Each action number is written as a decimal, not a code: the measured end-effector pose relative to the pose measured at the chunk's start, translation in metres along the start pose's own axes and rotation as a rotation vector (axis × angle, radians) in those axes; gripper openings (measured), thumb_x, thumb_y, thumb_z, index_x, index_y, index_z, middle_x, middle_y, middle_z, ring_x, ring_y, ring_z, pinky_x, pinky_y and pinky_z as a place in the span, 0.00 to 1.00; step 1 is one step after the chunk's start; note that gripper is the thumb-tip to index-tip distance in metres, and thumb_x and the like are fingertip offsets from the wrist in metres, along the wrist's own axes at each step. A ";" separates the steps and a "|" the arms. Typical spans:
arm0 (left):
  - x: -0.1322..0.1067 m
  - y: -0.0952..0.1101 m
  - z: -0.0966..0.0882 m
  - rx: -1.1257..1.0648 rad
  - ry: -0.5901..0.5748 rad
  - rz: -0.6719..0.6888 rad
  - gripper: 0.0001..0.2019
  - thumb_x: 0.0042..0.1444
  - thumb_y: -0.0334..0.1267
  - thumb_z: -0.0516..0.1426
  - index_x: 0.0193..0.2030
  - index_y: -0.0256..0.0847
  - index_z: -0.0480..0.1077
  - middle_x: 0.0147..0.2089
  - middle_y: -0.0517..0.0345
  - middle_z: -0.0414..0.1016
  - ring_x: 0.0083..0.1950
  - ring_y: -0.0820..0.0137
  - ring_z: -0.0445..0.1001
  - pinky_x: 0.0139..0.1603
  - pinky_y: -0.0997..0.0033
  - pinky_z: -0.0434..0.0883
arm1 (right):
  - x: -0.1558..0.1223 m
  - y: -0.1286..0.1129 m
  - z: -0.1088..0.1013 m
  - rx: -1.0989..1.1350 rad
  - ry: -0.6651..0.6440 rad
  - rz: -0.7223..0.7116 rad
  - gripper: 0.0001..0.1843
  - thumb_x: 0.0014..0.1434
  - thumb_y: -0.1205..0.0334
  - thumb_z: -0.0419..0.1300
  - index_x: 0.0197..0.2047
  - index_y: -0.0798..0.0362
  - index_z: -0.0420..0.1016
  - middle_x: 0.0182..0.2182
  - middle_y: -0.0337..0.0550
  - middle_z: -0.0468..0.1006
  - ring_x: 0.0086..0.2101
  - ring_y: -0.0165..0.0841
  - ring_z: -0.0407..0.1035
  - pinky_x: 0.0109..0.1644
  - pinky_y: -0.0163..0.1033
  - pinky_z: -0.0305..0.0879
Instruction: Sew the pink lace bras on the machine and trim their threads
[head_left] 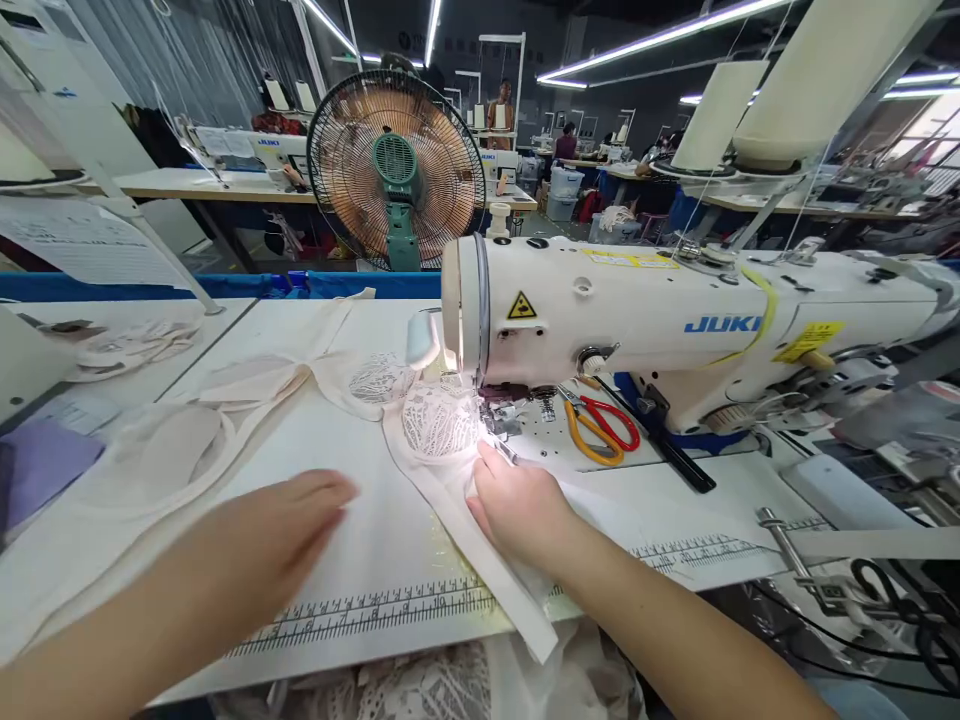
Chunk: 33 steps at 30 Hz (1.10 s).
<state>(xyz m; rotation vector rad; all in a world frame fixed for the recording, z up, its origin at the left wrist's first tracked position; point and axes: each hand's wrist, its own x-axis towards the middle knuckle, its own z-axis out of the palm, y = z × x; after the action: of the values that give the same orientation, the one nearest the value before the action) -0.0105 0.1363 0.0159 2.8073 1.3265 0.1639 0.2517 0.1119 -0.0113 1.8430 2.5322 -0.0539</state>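
Note:
A pale lace bra point(441, 424) lies on the sewing table, one patterned cup under the needle area of the white sewing machine point(637, 300). My right hand point(521, 505) is closed at the cup's right edge, thumb and forefinger pinched on the fabric beside a small metal part near the presser foot. The bra's plain band point(495, 570) runs down past this hand and over the table's front edge. Left of the band, my left hand point(307, 520) hovers over the white tabletop, apart from the bra. Motion smears its fingers.
Scissors with red and orange handles point(604, 425) lie right of the needle, near a black bar point(675, 455). More bra pieces point(180, 440) spread left. A printed ruler point(375, 610) follows the front edge. A fan point(395, 165) stands behind; people sit farther back.

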 end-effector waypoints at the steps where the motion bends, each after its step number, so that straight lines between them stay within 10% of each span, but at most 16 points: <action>1: 0.018 0.022 0.008 -0.020 0.014 0.070 0.21 0.61 0.40 0.41 0.46 0.39 0.74 0.50 0.49 0.76 0.47 0.61 0.76 0.47 0.62 0.75 | 0.000 0.000 0.000 -0.006 -0.003 0.004 0.15 0.61 0.61 0.52 0.47 0.56 0.75 0.61 0.50 0.63 0.28 0.32 0.74 0.24 0.38 0.67; 5: 0.067 0.072 0.042 -0.022 0.033 0.192 0.24 0.62 0.40 0.41 0.57 0.30 0.67 0.60 0.40 0.66 0.59 0.54 0.67 0.56 0.54 0.70 | 0.001 0.004 0.003 0.034 0.020 -0.006 0.18 0.61 0.60 0.52 0.51 0.57 0.71 0.60 0.53 0.63 0.32 0.34 0.75 0.28 0.39 0.70; 10: 0.072 0.055 0.077 -0.014 0.098 0.263 0.27 0.64 0.48 0.41 0.62 0.33 0.61 0.65 0.44 0.60 0.65 0.52 0.58 0.63 0.49 0.60 | 0.001 0.012 0.011 0.084 0.032 -0.024 0.17 0.62 0.59 0.50 0.51 0.56 0.71 0.62 0.52 0.60 0.32 0.34 0.75 0.30 0.39 0.70; 22: 0.085 0.055 0.057 0.057 -0.043 0.275 0.29 0.63 0.49 0.43 0.61 0.29 0.62 0.64 0.40 0.59 0.64 0.48 0.60 0.59 0.48 0.65 | 0.002 0.014 0.008 0.078 -0.030 0.011 0.19 0.62 0.59 0.51 0.53 0.56 0.69 0.63 0.50 0.59 0.30 0.34 0.75 0.30 0.39 0.69; 33: 0.089 0.058 0.056 0.105 -0.115 0.242 0.28 0.63 0.47 0.45 0.63 0.28 0.58 0.66 0.38 0.54 0.65 0.45 0.56 0.59 0.46 0.65 | -0.010 0.039 0.000 0.189 0.203 -0.036 0.12 0.62 0.62 0.50 0.39 0.54 0.75 0.46 0.50 0.77 0.37 0.37 0.75 0.35 0.38 0.69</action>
<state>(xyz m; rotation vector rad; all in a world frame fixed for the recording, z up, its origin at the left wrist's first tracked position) 0.0964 0.1695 -0.0281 3.0054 0.9986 -0.0631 0.2918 0.1139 -0.0114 1.9605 2.7848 -0.1161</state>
